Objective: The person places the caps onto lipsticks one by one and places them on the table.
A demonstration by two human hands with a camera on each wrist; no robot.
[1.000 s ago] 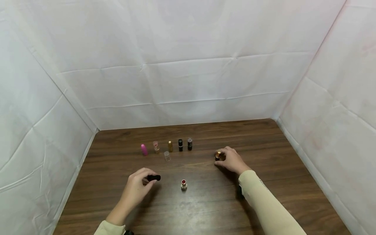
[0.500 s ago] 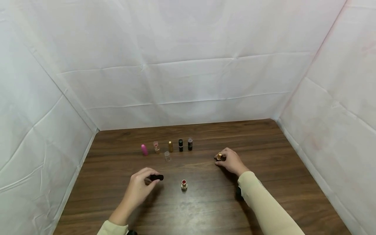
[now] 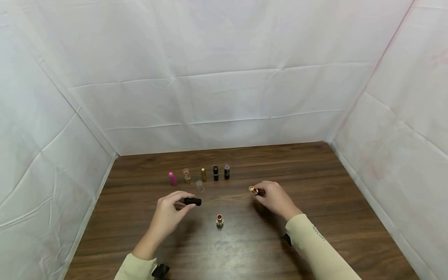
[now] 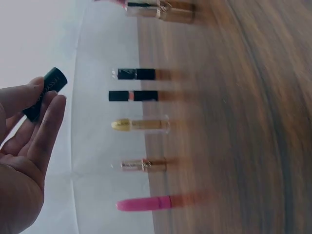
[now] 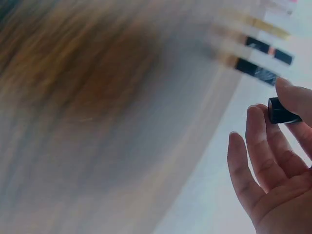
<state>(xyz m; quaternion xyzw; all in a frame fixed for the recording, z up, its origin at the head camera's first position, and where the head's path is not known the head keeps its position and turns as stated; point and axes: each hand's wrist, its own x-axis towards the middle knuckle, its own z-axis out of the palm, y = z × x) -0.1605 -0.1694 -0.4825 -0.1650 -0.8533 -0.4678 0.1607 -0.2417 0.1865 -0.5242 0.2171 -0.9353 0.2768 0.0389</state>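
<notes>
My left hand (image 3: 168,217) pinches a black lipstick cap (image 3: 193,201) between thumb and fingers, above the table. Pale lettering marks this cap in the left wrist view. My right hand (image 3: 274,197) grips a lipstick tube (image 3: 254,190) by its black base, its gold end tilted toward the left; in the right wrist view only the black base (image 5: 282,112) shows, partly behind the thumb. Between the hands, nearer me, an uncapped gold lipstick (image 3: 219,221) with a red tip stands upright. A clear cap (image 3: 200,186) stands beyond the left hand.
Toward the back of the wooden table (image 3: 315,175) several lipsticks stand in a row: pink (image 3: 172,178), clear-capped rose-gold (image 3: 187,176), gold (image 3: 203,174), black (image 3: 215,173), and black with a clear top (image 3: 226,172). White cloth (image 3: 224,97) hangs behind and at both sides.
My left hand has risen and moved right with the black cap. The right hand has tipped its upright lipstick tube toward the left and moved slightly left.
</notes>
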